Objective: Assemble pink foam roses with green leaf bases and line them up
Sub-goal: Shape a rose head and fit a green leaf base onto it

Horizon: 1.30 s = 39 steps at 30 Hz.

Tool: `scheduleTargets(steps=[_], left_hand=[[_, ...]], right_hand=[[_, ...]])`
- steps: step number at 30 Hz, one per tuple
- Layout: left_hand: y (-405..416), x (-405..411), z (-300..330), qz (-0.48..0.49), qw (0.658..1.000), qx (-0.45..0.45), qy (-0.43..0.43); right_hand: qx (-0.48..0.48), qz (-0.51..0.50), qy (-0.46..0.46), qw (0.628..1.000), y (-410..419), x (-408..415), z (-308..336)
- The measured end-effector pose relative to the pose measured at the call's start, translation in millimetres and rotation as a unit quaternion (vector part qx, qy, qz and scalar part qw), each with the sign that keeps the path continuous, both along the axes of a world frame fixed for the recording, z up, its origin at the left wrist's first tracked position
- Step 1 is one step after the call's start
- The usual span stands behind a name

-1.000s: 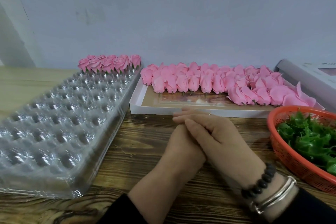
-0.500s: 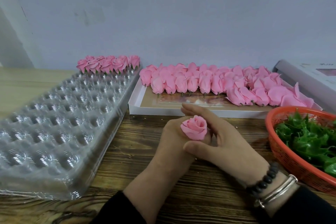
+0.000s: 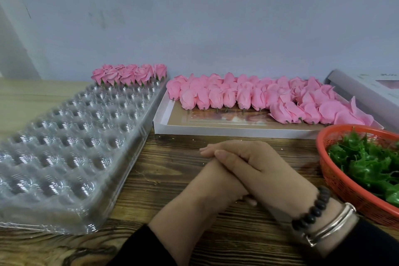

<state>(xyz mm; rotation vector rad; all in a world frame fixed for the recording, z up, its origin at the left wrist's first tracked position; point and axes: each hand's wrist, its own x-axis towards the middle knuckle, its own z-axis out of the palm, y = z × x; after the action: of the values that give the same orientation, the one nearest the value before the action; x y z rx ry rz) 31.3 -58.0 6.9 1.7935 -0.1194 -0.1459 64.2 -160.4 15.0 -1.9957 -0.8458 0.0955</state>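
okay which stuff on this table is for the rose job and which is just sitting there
For the job: loose pink roses in the white box; green leaf bases in the orange basket; finished roses; clear tray.
Lying about: grey box lid.

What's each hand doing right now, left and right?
Left hand: fingers hidden under the right hand, state cannot be told.
Right hand: fingers wrapped over the left hand; no rose visible.

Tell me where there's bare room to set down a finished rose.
Most cups of the clear tray stand bare below its far row of finished roses. The near strip of the white box is bare. Bare wood lies between tray and clasped hands. Crowded: the box's far half with loose roses, and the orange basket of leaves.
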Motion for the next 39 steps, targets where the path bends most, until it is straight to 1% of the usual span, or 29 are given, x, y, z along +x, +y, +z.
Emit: scheduleTargets(steps=[2,4,5,7,10,12,15,16,17,18,19,21,23,25,27,28,30,32,35,39], left_hand=[[-2,-2,1,-0.013,0.999,0.031,0.007],[-3,-3,3,-0.01,1.0,0.02,-0.016],[-1,-2,5,-0.013,0.999,0.001,-0.039],[2,-1,7,-0.013,0.995,-0.015,-0.098],[5,4,6,-0.003,0.987,-0.002,-0.16],[6,5,4,0.008,0.983,0.009,-0.181],[4,9,-1,0.059,0.982,0.035,-0.178],[2,7,-1,0.074,0.981,0.044,-0.176],[-1,6,-2,0.086,0.981,0.029,-0.174],[-3,5,-2,0.093,0.982,0.001,-0.163],[-6,5,-3,0.097,0.982,-0.007,-0.161],[-9,5,-2,0.09,0.981,0.023,-0.171],[-8,6,-2,0.06,0.984,0.041,-0.162],[-4,5,-3,0.042,0.99,0.059,-0.119],[1,1,-6,0.049,0.997,0.031,-0.053],[2,-1,-6,0.045,0.998,0.02,-0.038],[2,-2,-4,0.028,0.998,0.007,-0.047],[-1,-2,4,-0.008,0.997,-0.002,-0.073],[1,2,6,-0.006,0.992,-0.004,-0.123],[5,5,2,0.004,0.984,0.045,-0.174]], right_hand=[[0.0,0.028,0.036,0.999,-2,-2,0],[0.017,0.031,0.066,0.997,-4,-2,1],[0.033,0.025,0.082,0.996,-4,-1,1],[0.049,0.009,0.083,0.995,-7,3,-2],[0.04,0.011,0.086,0.995,-11,6,-4],[0.061,0.001,0.074,0.995,-12,4,-5],[0.135,-0.048,0.035,0.989,-5,0,-6],[0.155,-0.065,0.015,0.986,-1,-3,-7],[0.163,-0.082,-0.018,0.983,3,-5,-8],[0.153,-0.097,-0.054,0.982,7,-6,-9],[0.135,-0.11,-0.081,0.981,10,-7,-9],[0.101,-0.122,-0.09,0.983,11,-5,-9],[0.066,-0.09,-0.059,0.992,7,-2,-7],[0.014,-0.041,-0.014,0.999,4,-1,-4],[-0.014,-0.001,0.027,1.0,0,-2,-2],[-0.015,0.012,0.042,0.999,-1,-2,-1],[-0.009,0.022,0.042,0.999,-2,-2,0],[0.001,0.017,0.02,1.0,-4,0,0],[0.014,0.009,0.028,0.999,-7,3,-3],[0.023,0.0,0.06,0.998,-12,6,-6]])
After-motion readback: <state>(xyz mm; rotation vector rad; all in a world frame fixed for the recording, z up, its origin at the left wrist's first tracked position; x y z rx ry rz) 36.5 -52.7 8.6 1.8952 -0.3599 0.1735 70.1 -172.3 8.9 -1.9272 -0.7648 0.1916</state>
